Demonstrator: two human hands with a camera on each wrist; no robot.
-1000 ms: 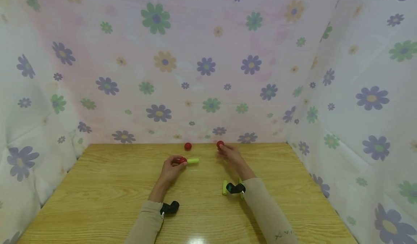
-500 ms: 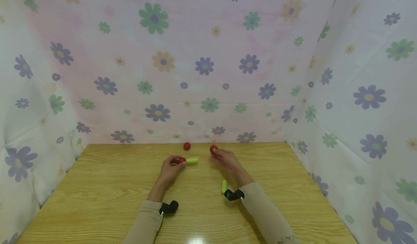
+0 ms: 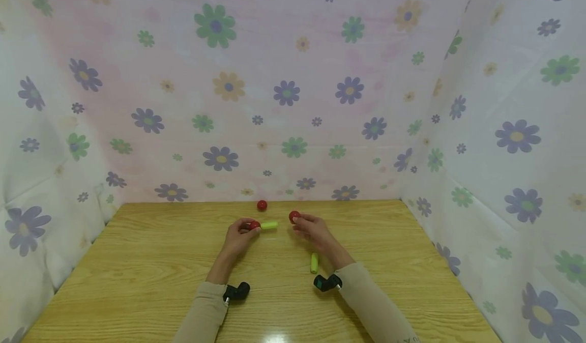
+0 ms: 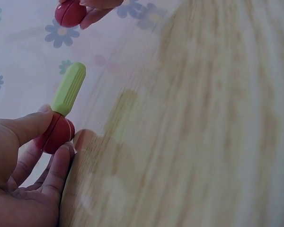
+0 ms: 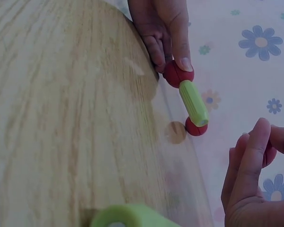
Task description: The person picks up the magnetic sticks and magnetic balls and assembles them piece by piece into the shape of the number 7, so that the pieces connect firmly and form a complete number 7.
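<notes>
My left hand [image 3: 238,237] pinches a red ball [image 4: 57,133] between thumb and fingers, low over the wooden tabletop. From that ball a yellow-green ridged rod [image 4: 69,90] sticks out, pointing right in the head view; its near end meets the ball. My right hand [image 3: 317,233] holds another red ball [image 3: 294,217] at its fingertips, to the right of the rod's free end and apart from it. In the right wrist view, fingers hide most of this ball. A third red ball [image 3: 262,205] lies at the table's back edge, behind the left hand.
A loose yellow-green rod [image 3: 314,263] lies on the wooden table [image 3: 151,272] near the right wrist. Black wrist cameras sit on both sleeves. Flower-printed cloth [image 3: 293,104] stands behind the table and at both sides.
My right hand has moved left and nearer with its red ball, toward the rod. The left hand stays put. A second loose rod, partly seen earlier, is now hidden at the right arm.
</notes>
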